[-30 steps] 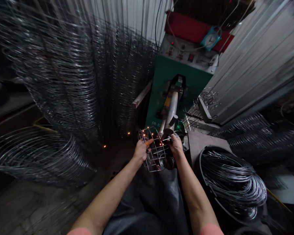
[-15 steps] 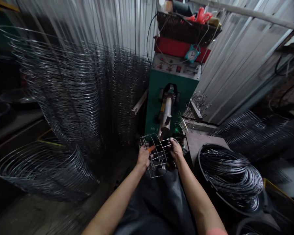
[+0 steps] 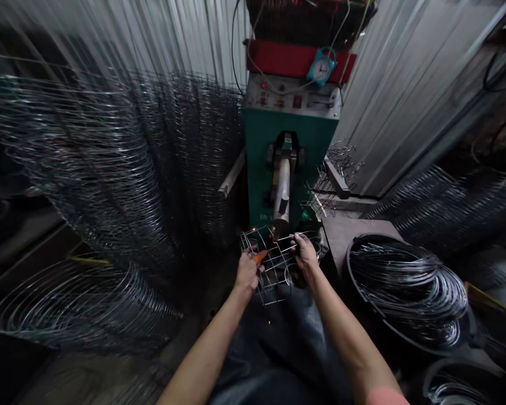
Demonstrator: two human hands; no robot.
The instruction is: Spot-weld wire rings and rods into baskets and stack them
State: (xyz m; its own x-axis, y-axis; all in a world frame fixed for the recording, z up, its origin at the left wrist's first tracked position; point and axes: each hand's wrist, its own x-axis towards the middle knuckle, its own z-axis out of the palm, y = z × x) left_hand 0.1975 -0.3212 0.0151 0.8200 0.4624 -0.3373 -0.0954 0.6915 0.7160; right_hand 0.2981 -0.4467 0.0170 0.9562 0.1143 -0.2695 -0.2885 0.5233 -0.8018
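A wire rack [image 3: 275, 271] of crossed metal rods is held between my hands, beneath the tip of the welding machine's arm [image 3: 282, 188]. My left hand [image 3: 247, 271] is closed on the rack's left side, with an orange piece [image 3: 259, 257] at its fingers. On the right side, my right hand [image 3: 306, 251] pinches the rack near its upper edge. A red glow shows where the machine's tip meets the wires, and small sparks are visible near the rack and over the dark apron [image 3: 278, 343]. The machine's body [image 3: 257, 140] is green.
Tall stacks of wire rings [image 3: 126, 152] stand at the left, with more rings [image 3: 59, 304] lower down. A tub [image 3: 349, 264] of bent wires is at the right, beside a flat board [image 3: 337, 228]. A blue clock [image 3: 321, 67] hangs on the machine.
The view has shifted, so the machine sits higher and further left. A glow and sparks have appeared at the rack. Both hands keep their hold.
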